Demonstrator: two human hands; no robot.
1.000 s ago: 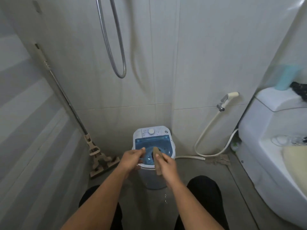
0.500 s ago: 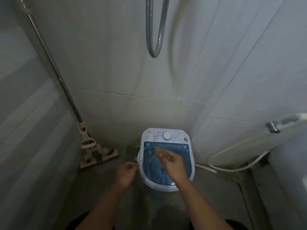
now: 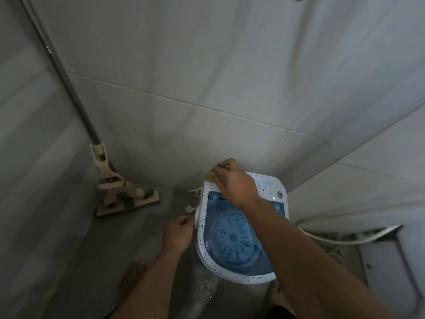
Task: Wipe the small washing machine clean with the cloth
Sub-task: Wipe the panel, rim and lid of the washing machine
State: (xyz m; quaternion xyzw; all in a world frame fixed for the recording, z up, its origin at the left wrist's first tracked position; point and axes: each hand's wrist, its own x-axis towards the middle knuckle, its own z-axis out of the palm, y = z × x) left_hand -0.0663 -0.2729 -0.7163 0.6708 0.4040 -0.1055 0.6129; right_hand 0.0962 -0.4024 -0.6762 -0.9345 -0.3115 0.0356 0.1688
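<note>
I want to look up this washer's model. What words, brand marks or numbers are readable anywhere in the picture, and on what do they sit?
None can be read.
Small white washing machine with blue transparent lid: faint marks on its white control panel, too small and blurred to read; the right hand, holding the tan cloth, covers part of it.
Beige mop with grey pole, tiled wall, white hose: no text visible.

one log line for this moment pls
right hand presses cloth on washing machine back-left corner | left hand at its left rim | mop against wall
</note>
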